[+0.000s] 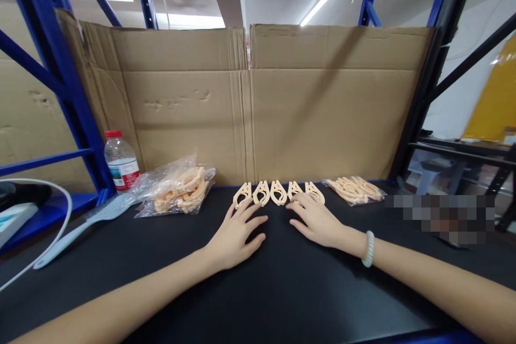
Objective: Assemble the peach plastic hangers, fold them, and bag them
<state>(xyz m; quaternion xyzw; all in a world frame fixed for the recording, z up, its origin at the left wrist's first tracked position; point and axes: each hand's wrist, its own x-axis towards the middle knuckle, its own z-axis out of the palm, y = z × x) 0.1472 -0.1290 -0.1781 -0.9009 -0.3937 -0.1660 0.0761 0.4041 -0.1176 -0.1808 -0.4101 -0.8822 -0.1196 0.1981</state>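
Several cream plastic clips [278,193] stand side by side in a row on the black table [258,290], near the cardboard. My left hand [234,236] is spread, palm down, its fingertips at the leftmost clips. My right hand [316,219] reaches the right end of the row with its fingers apart and partly covers two clips. Neither hand holds anything. To the left of the row lies a clear plastic bag of cream clips [181,191]; to the right lies a smaller, flatter bag of them [355,190].
A cardboard sheet [322,107] rises behind the table between blue and black posts. At the left are a red-capped bottle [122,164], a pale blue slotted brush or swatter [80,228] and a white cable [60,231]. A pixelated patch covers something at the right.
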